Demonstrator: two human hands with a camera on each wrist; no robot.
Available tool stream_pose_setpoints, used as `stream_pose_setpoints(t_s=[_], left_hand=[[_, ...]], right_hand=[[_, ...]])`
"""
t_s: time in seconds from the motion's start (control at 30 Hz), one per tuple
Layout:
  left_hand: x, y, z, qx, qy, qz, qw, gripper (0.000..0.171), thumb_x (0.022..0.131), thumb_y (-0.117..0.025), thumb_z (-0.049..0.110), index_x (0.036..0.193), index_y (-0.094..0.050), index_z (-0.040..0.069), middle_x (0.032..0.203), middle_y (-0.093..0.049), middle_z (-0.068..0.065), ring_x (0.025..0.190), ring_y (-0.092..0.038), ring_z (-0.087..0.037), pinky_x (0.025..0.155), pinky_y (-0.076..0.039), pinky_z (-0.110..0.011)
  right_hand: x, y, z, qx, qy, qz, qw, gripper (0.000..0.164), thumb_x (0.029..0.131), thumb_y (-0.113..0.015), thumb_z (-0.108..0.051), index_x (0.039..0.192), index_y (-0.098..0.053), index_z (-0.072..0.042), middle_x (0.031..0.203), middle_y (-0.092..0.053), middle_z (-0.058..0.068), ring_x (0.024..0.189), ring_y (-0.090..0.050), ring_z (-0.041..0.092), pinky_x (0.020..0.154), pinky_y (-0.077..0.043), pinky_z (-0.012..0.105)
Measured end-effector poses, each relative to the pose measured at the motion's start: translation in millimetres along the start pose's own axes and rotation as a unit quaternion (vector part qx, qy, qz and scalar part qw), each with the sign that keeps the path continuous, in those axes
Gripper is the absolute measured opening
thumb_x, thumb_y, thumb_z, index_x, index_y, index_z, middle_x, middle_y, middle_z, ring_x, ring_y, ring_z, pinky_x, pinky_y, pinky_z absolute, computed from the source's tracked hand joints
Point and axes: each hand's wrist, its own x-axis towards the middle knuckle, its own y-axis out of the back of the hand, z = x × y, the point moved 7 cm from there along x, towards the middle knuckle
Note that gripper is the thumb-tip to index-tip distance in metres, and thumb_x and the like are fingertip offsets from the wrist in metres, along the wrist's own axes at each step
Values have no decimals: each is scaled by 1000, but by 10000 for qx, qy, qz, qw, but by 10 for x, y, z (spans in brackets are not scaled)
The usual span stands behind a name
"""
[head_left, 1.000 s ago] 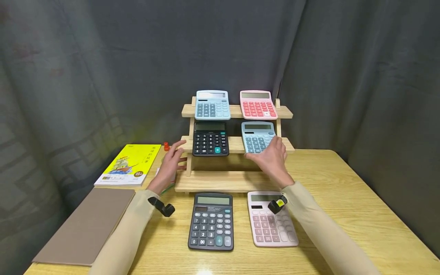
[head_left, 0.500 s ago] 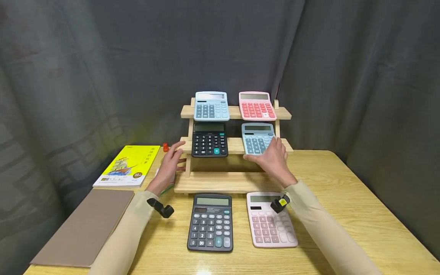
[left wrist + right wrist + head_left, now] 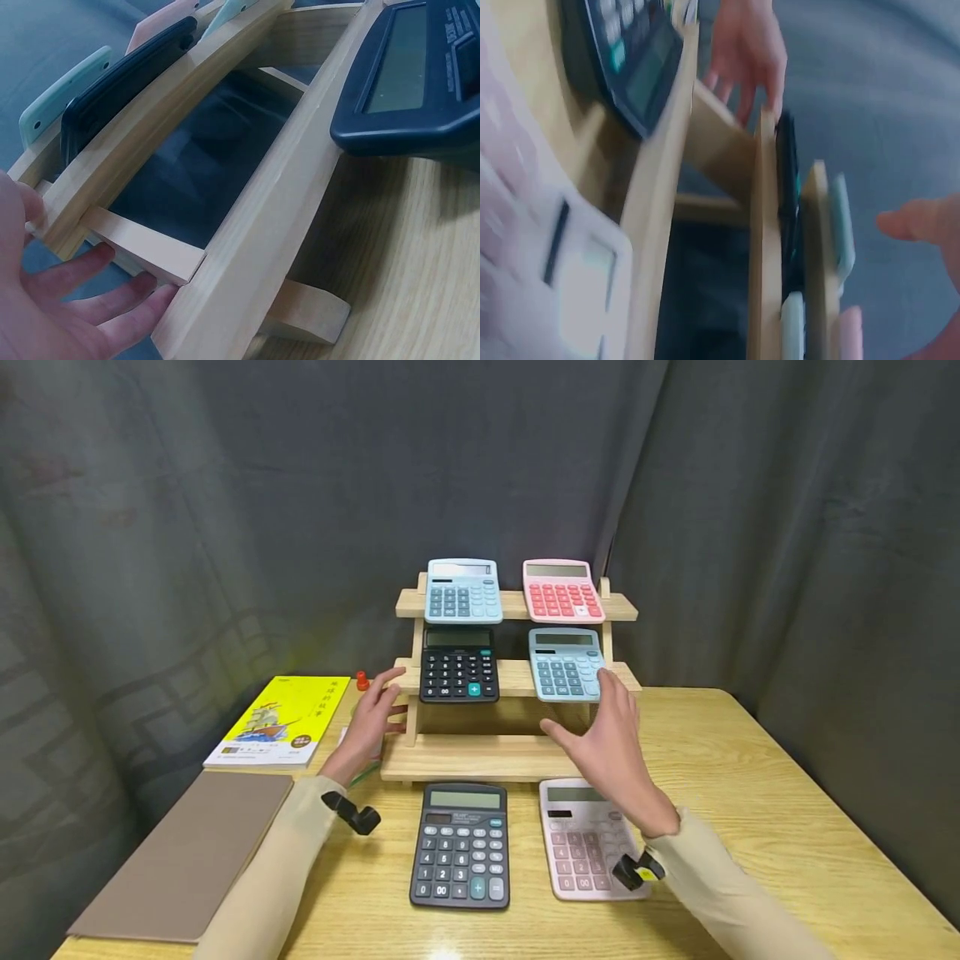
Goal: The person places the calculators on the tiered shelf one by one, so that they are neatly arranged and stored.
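A tiered wooden rack (image 3: 472,758) stands on the table. On its middle shelf lean a black calculator (image 3: 459,664) and a light blue calculator (image 3: 564,664). The top shelf bears another light blue calculator (image 3: 463,591) and a pink one (image 3: 562,591). My left hand (image 3: 365,727) is at the rack's left side, fingers extended around the side support; the left wrist view shows its fingers (image 3: 124,322) against the wood. My right hand (image 3: 611,747), thumb and fingers spread apart and holding nothing, is just below and right of the middle light blue calculator.
A dark grey calculator (image 3: 459,846) and a pale pink calculator (image 3: 588,852) lie on the table in front of the rack, the latter partly covered by my right wrist. At left are a yellow book (image 3: 281,720), a brown notebook (image 3: 183,852) and a small red object (image 3: 362,681).
My right hand has let go of the light blue calculator on the middle shelf and drawn back down and to the right. The left hand stays at the rack's side.
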Motion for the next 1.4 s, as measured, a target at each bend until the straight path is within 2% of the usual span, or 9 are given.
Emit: stream_pose_setpoints(t_s=[0.13, 0.3, 0.57, 0.73, 0.8, 0.97, 1.07, 1.2, 1.4], left_hand=[[-2, -11, -3, 15, 38, -23, 10000, 46, 110, -41, 37, 155, -39, 24, 156, -36, -17, 123, -56, -45, 96, -50, -59], [-2, -9, -1, -34, 46, -47, 10000, 47, 110, -41, 37, 155, -38, 24, 156, -36, -19, 125, -54, -46, 97, -49, -60], [3, -6, -7, -74, 29, -79, 9999, 47, 110, -41, 36, 155, -38, 23, 157, -35, -18, 126, -54, -47, 97, -49, -60], [5, 6, 1, -14, 15, -48, 10000, 47, 110, -40, 37, 155, -38, 23, 158, -34, -17, 125, -54, -47, 96, -50, -60], [2, 9, 8, -26, -12, -38, 10000, 47, 111, -40, 36, 155, -38, 23, 158, -34, -18, 125, -54, -47, 96, -50, -60], [-3, 4, 4, -61, -4, -87, 9999, 47, 111, -40, 35, 156, -38, 23, 158, -33, -17, 126, -54, -47, 97, -49, -59], [-7, 4, -3, -60, -5, -113, 9999, 47, 111, -40, 36, 156, -37, 23, 158, -33, -18, 126, -53, -47, 98, -48, -60], [-4, 2, 5, -56, -79, -137, 9999, 48, 110, -40, 36, 156, -37, 22, 157, -34, -18, 126, -53, -47, 97, -49, -60], [6, 7, 3, -8, -92, -161, 9998, 48, 111, -39, 37, 156, -36, 23, 157, -34, -18, 126, -53, -47, 97, -49, -59]], right_hand=[[-324, -32, -88, 90, 50, -339, 9994, 103, 84, -81, -39, 156, -22, 5, 158, -25, 27, 144, -25, 43, 115, -26, 61], [-749, -278, -188, 101, -8, -994, 9950, 108, 81, -82, -48, 157, -24, 2, 159, -26, 24, 145, -26, 43, 113, -27, 62], [-1267, -746, -281, 577, -411, -2108, 9750, 111, 76, -85, -50, 152, -29, 9, 153, -34, 29, 139, -35, 43, 112, -31, 60], [-1360, -936, -391, 1083, -23, -2425, 9641, 101, 74, -87, -43, 147, -35, 4, 138, -45, 15, 127, -42, 29, 108, -37, 55], [-1371, -994, -420, 1070, 119, -2456, 9634, 105, 73, -88, -42, 149, -32, 3, 140, -43, 15, 129, -40, 29, 109, -36, 56], [-1383, -1119, -440, 957, 193, -2445, 9647, 123, 69, -90, -44, 156, -18, 5, 154, -29, 24, 141, -27, 39, 112, -32, 59], [-1387, -1207, -450, 872, 162, -2493, 9644, 134, 66, -91, -50, 157, -12, 7, 158, -19, 29, 145, -21, 41, 113, -31, 58], [-1401, -1314, -475, 469, 75, -2481, 9676, 149, 59, -89, -65, 156, -6, 13, 159, -8, 36, 147, -14, 46, 113, -30, 58], [-1418, -1469, -507, -85, -58, -2531, 9674, 152, 57, -84, -74, 158, -6, 9, 160, 2, 38, 148, -5, 52, 115, -24, 61]])
